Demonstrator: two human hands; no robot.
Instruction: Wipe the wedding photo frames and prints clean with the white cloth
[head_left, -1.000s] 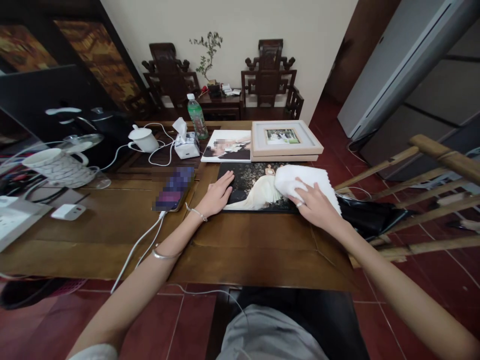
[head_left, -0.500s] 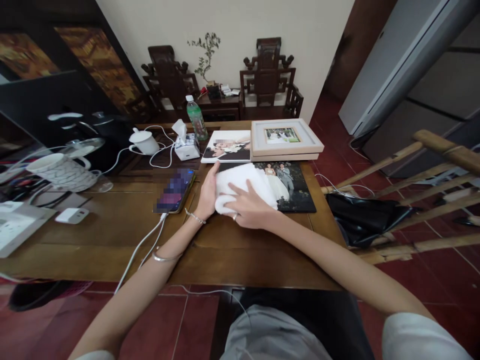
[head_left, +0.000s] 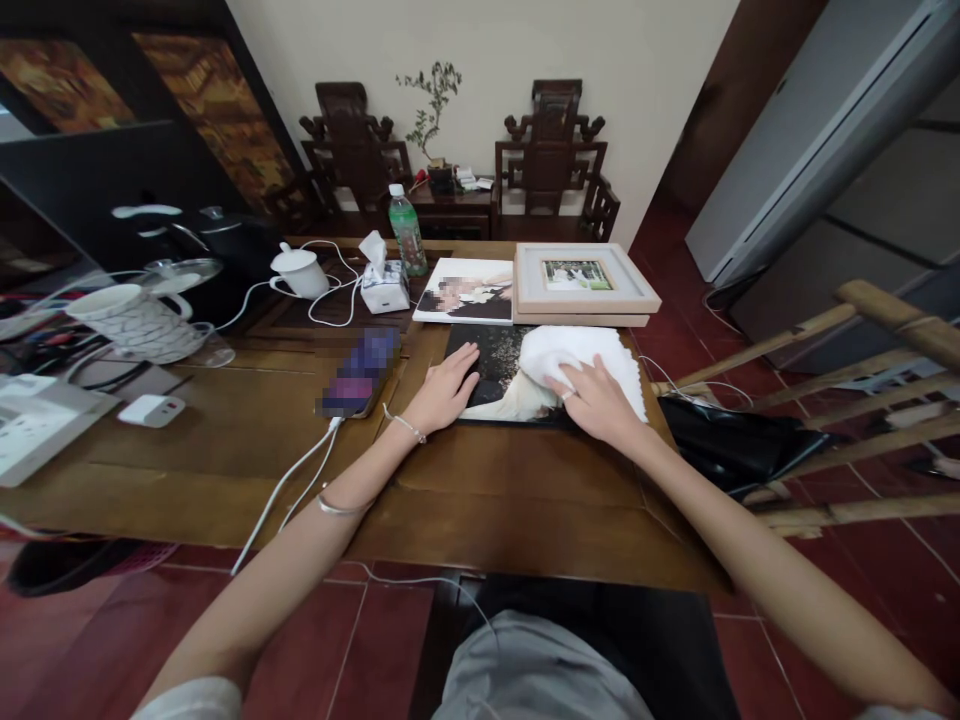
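Left hand lies flat, outstretched, on dark photo panel; right hand rests on white cloth atop it, grip unclear.

Lies flat and lengthwise on the brown wooden table as a dark rectangular photo panel with a trailing cream gown printed on it, and is overlain across its right part by a white cloth, bunched at left and spread rightward to a jagged edge.
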